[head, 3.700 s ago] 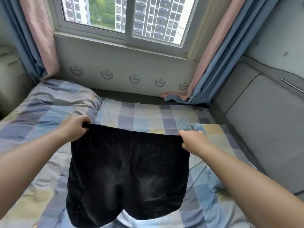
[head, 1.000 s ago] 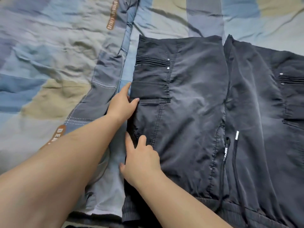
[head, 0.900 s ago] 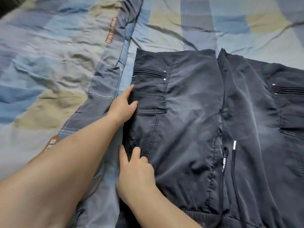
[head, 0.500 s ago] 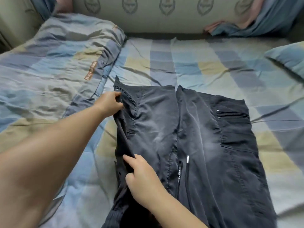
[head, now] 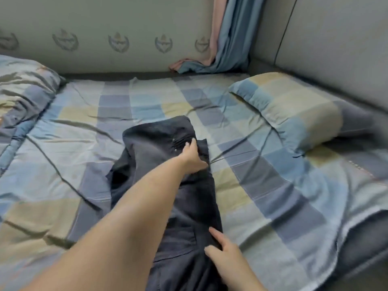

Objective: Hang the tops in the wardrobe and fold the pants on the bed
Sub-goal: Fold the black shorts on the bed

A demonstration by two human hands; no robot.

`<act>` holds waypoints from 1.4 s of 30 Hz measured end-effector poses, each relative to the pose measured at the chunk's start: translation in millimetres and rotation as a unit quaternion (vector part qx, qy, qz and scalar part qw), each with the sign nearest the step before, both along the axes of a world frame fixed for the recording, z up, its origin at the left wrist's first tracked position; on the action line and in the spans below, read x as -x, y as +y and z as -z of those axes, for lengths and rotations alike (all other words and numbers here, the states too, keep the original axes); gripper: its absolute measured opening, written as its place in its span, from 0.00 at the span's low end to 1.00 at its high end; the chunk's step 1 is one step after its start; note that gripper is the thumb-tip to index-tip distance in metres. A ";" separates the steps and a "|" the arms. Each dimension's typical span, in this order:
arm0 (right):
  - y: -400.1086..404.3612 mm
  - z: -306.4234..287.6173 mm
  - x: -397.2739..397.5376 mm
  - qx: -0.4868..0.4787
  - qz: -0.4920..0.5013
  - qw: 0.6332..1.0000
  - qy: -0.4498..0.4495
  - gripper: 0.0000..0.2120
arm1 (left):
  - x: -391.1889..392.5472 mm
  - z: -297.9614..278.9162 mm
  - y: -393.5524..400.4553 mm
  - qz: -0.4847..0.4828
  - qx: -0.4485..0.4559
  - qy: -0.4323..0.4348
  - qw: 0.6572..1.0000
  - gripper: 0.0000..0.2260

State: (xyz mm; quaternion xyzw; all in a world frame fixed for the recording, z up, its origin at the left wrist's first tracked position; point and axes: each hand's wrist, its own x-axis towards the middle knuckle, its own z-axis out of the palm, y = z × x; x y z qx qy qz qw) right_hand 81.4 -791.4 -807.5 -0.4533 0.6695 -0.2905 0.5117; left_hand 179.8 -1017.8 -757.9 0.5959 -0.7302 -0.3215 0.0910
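A pair of dark grey shorts [head: 163, 164] lies folded in half lengthwise on the checked bed sheet [head: 262, 185], forming a narrow strip that runs away from me. My left hand [head: 192, 158] reaches across the strip and grips the folded-over leg edge at the far right side of the shorts. My right hand [head: 222, 250] lies nearer to me, its fingers extended and pressing on the right edge of the shorts close to the waistband. My left forearm hides the middle of the garment.
A checked pillow [head: 294, 110] lies to the right against a grey padded headboard [head: 336, 43]. A bunched checked quilt [head: 23, 89] sits at the left. A blue and pink curtain [head: 226, 38] hangs down onto the ledge behind the bed.
The left half of the shorts has been carried over onto the right half. Both hands moved right with it, and my view lifted and turned right.
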 end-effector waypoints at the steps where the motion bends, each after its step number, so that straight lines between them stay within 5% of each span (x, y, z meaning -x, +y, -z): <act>1: 6.6 11.9 4.0 -0.011 -0.004 1.000 0.001 0.27 | 10.0 24.2 6.0 0.021 -0.039 -0.001 0.999 0.46; 6: 16.7 49.1 8.4 0.032 -0.023 0.999 0.027 0.32 | 32.5 95.2 33.2 0.099 0.010 -0.109 0.989 0.39; 13: 22.2 35.4 10.9 0.056 -0.056 0.997 0.015 0.30 | 6.8 68.9 79.2 0.154 0.059 -0.090 0.982 0.30; 16: 35.9 30.8 14.4 0.042 -0.097 0.994 0.013 0.25 | -26.2 70.5 124.8 0.199 0.026 -0.073 0.977 0.29; 21: 57.8 24.2 20.6 -0.020 -0.133 0.991 -0.014 0.12 | -104.5 76.8 185.6 0.275 0.099 -0.111 0.950 0.25; 24: 70.2 20.8 22.3 0.042 -0.144 0.980 0.130 0.10 | -140.1 65.0 204.4 0.277 0.134 -0.104 0.946 0.22; 26: 70.0 17.8 32.5 0.203 -0.176 0.909 0.319 0.14 | -156.4 53.2 213.9 0.299 0.209 -0.074 0.928 0.17; 28: 68.9 17.7 44.4 0.326 -0.246 0.812 0.417 0.26 | -176.5 46.6 227.8 0.350 0.259 -0.049 0.899 0.16; 30: 68.5 19.5 58.0 0.389 -0.319 0.729 0.464 0.36 | -197.5 48.9 242.5 0.407 0.282 -0.045 0.868 0.18; 33: 69.3 21.2 58.8 0.438 -0.380 0.661 0.476 0.33 | -224.2 61.1 262.0 0.466 0.279 -0.088 0.835 0.27; 35: 67.9 26.0 46.8 0.446 -0.399 0.656 0.459 0.28 | -225.4 70.0 268.9 0.466 0.268 -0.124 0.834 0.34; 38: 64.0 30.4 36.3 0.447 -0.418 0.673 0.415 0.22 | -205.7 77.6 268.3 0.430 0.269 -0.123 0.853 0.31; 40: 61.2 27.1 41.0 0.435 -0.388 0.724 0.369 0.22 | -197.8 79.0 262.6 0.424 0.264 -0.084 0.862 0.28; 42: 59.8 18.7 44.5 0.408 -0.349 0.783 0.316 0.20 | -198.2 72.9 257.7 0.361 0.216 -0.016 0.907 0.27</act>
